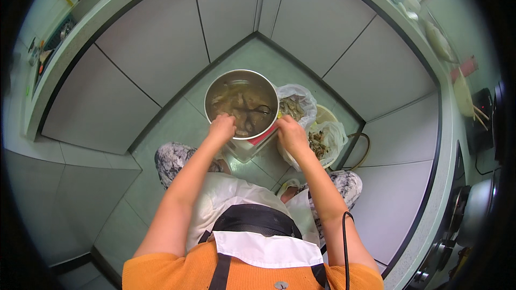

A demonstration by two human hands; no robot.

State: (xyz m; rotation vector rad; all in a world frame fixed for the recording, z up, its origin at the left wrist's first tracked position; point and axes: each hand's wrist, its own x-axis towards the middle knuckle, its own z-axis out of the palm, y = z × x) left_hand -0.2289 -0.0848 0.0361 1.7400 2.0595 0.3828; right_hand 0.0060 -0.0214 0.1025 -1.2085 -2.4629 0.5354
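Observation:
A round metal pot holds murky brownish water with several pale brown pieces, whose kind I cannot make out. A dark tool with a looped handle, like scissors, lies in the water. At the pot's near left rim, my left hand is closed, its fingertips over the inside; what they pinch is hidden. My right hand is closed beside the pot's right rim, its fingertips close to a red edge under the pot; anything in them is too small to tell. The pot rests on a clear box-like stand.
Right of the pot, a white plastic bag holds greyish pieces like shrimp. A pale bucket, lined with another plastic bag, contains brownish scraps. Cabinet doors rise around the tiled floor. My knees are on both sides.

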